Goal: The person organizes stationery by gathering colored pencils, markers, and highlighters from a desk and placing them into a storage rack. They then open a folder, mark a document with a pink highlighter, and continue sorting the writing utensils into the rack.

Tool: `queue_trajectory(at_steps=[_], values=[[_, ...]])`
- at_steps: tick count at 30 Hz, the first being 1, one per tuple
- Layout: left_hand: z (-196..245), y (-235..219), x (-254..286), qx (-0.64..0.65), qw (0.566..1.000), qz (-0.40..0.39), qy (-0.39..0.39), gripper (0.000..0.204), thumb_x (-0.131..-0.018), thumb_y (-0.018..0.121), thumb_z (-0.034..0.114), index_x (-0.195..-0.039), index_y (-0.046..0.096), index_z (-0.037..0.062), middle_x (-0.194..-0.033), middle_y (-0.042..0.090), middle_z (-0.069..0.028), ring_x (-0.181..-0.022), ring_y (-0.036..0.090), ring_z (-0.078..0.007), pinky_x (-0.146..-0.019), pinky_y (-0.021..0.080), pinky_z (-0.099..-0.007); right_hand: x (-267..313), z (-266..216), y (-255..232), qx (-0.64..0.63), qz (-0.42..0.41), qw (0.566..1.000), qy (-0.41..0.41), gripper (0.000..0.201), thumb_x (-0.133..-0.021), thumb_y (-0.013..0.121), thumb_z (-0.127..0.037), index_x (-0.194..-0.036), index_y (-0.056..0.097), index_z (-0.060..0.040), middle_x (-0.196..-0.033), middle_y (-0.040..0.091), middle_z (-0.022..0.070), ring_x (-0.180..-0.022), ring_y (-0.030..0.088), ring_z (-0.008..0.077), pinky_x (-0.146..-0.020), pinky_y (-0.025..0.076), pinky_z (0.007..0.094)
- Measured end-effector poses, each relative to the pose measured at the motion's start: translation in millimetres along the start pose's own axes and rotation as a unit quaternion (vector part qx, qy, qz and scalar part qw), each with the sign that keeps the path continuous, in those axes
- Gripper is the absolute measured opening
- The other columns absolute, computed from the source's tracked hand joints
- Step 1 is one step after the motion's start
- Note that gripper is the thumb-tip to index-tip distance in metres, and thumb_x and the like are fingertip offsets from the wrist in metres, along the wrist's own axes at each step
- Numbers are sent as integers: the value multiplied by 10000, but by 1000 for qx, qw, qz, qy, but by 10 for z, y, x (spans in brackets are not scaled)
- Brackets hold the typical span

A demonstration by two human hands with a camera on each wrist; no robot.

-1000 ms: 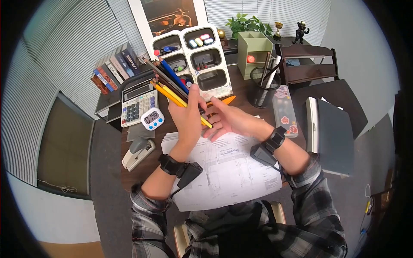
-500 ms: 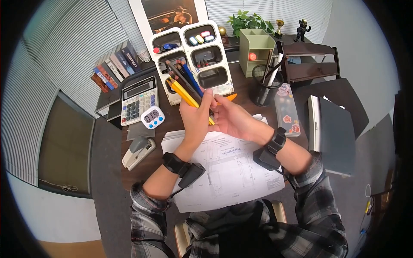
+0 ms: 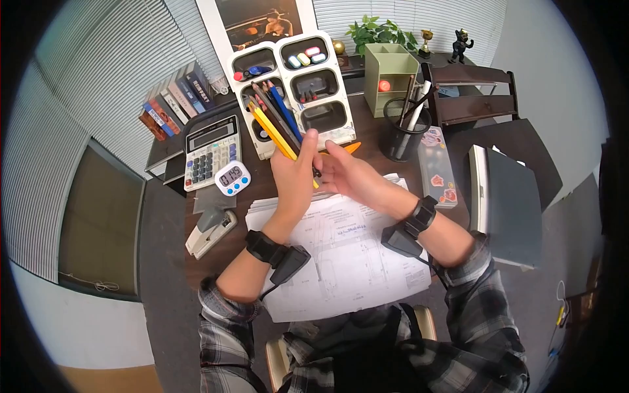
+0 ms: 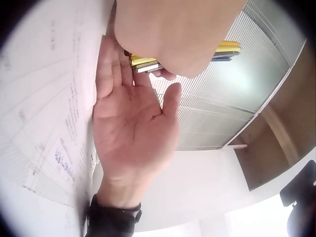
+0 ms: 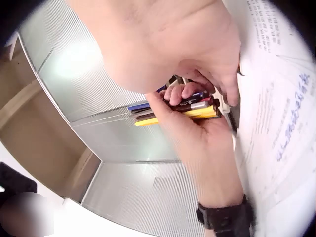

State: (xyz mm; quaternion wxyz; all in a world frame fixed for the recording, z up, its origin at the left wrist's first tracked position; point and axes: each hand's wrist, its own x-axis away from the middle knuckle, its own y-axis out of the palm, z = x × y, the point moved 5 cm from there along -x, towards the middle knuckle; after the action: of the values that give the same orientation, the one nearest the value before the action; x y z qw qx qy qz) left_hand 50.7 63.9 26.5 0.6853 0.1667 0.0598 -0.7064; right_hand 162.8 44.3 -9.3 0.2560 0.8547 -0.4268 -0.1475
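My left hand [image 3: 293, 180] grips a bundle of pencils [image 3: 275, 131], yellow, dark and blue, which slants up and away over the white organizer [image 3: 296, 98]. In the right wrist view, the fingers and thumb of the left hand [image 5: 200, 140] wrap the bundle, and the pencil ends [image 5: 210, 107] stick out beside the palm. Just right of those ends is my right hand [image 3: 360, 180], its fingers extended and partly hidden. Its palm [image 4: 136, 118] faces the pencil ends in the left wrist view, with fingers loosely straight; contact with them is unclear.
Printed sheets [image 3: 347, 262] lie under the forearms. On the left are a calculator [image 3: 211, 157], timer [image 3: 232, 178] and stapler [image 3: 211, 232]. To the right stand a mesh pen cup [image 3: 406, 134], a green holder [image 3: 386, 82] and a clear sticker-covered case [image 3: 438, 170]. An orange object [image 3: 345, 149] lies behind the hands.
The bundle in my left hand has come down and shifted in its tilt. My right hand closed in toward the pencil ends, then drew slightly away from them.
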Motion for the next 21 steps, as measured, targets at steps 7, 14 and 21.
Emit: queue_trajectory(at_steps=[7,14,21], values=[[-78,225,135,-23,990,-128,-56,186,-954,613,196,-875,574,32,-622,552,-3,-526,501,-75,-484,381,-242,92,-311,-21,201,105,968,-107,490,-1011,477,-508,-1133,566,-43,-904,604,36,-707,577,95,-703,497,260],[-108,388,257,-48,960,-261,-91,147,-934,605,139,-962,534,14,-676,552,-14,-580,525,-83,-512,404,-242,201,-484,112,243,123,956,-106,404,-956,629,-338,-1212,592,-27,-1073,668,84,-790,681,118,-446,541,227],[-175,401,288,11,933,-334,-134,158,-931,631,144,-955,532,24,-650,548,-15,-547,531,-89,-478,401,-235,200,-505,103,178,122,971,-99,274,-946,657,-272,-1057,583,-33,-906,654,66,-832,682,151,-615,575,275]])
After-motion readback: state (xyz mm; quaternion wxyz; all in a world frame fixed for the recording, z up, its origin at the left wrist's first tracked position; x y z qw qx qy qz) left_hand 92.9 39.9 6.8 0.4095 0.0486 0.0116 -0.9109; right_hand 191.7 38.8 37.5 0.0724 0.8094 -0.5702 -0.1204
